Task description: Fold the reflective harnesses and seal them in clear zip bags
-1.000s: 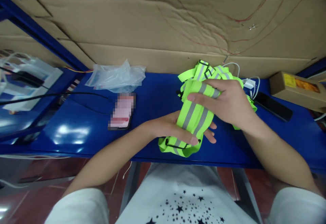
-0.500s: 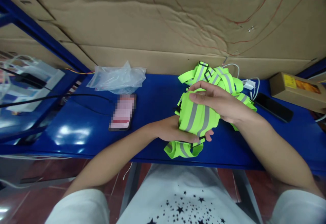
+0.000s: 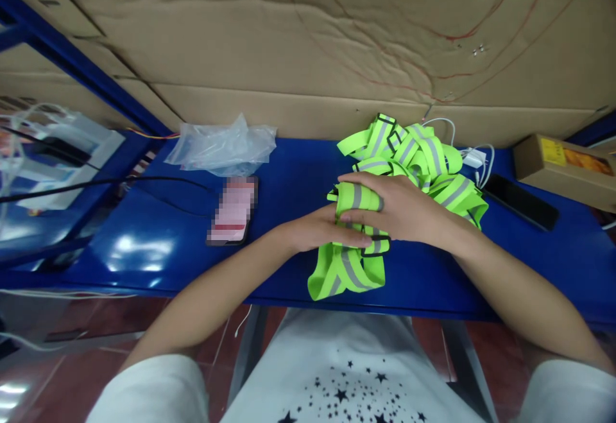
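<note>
A neon-yellow reflective vest with grey stripes (image 3: 351, 269) is bunched between my two hands near the front edge of the blue table (image 3: 289, 192). My left hand (image 3: 312, 230) grips it from the left, thumb laid across the fabric. From above, my right hand (image 3: 394, 211) is wrapped over the folded top of the same vest. Its loose lower loops hang toward me. A pile of more such vests (image 3: 418, 153) lies just behind my right hand.
A phone (image 3: 233, 211) lies left of my hands, with crumpled clear plastic bags (image 3: 224, 147) behind it. A black phone (image 3: 522, 201), a white charger and cable (image 3: 474, 156) and a cardboard box (image 3: 563, 163) sit at the right. A cardboard wall backs the table.
My right hand has come down and toward me, pressing the vest's top into a tighter bundle against my left hand. The vest is more folded than before.
</note>
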Demonstrator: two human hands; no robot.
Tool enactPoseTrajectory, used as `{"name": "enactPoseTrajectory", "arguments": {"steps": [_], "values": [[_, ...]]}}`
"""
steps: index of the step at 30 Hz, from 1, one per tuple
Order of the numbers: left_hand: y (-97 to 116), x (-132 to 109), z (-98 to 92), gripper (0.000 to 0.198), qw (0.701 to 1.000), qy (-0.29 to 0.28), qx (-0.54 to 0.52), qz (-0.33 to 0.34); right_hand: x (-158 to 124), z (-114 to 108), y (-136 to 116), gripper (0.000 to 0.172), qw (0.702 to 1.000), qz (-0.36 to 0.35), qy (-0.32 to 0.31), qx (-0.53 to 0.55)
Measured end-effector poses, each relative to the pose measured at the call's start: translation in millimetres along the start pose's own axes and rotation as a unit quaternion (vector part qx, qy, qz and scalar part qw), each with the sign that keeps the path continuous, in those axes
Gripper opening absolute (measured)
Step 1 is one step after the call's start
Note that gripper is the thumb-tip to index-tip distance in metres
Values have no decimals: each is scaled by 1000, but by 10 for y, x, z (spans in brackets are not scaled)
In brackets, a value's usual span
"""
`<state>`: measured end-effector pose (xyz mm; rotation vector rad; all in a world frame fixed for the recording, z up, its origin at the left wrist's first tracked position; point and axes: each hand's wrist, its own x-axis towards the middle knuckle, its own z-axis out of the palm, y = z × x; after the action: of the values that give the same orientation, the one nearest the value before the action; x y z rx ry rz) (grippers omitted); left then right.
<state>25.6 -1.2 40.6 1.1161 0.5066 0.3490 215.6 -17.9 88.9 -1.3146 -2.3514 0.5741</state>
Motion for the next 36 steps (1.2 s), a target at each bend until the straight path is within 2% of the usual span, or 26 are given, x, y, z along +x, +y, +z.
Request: {"name": "enactPoseTrajectory", "arguments": {"steps": [3,7,11,16,19,21,23,25,27,30,33,36], "values": [[49,23,17,49,999,27,-27,-12,50,25,55,53,1000,-3,28,-2],[112,52,9,55,997,72,30,-21,42,-42,49,49,993,-9,113,-35],[92,73,0,69,998,57,-2,24,16,-108,32,46,975,36,212,-52],[-66,112,-7,65,990,42,-133,22,26,-113,62,46,971,17,230,-66],[-154,139,10,70,978,7,-206,30,56,-89,106,45,964,13,257,-65],[-189,151,43,68,980,-6,-196,32,74,-70,134,44,954,17,295,-51],[-206,156,85,51,989,20,-146,17,81,-66,144,42,945,12,324,-36],[-206,158,118,38,993,73,-93,10,73,-90,131,42,943,-1,330,-29],[-193,162,128,38,992,107,-67,28,57,-142,104,41,946,-11,324,-20],[-158,172,97,44,995,78,-32,54,41,-223,73,33,954,-3,300,28],[-125,184,28,35,997,29,59,31,48,-258,85,27,966,-4,241,89],[-92,190,-59,43,994,17,107,30,49,-276,120,30,970,-2,229,79]]}}
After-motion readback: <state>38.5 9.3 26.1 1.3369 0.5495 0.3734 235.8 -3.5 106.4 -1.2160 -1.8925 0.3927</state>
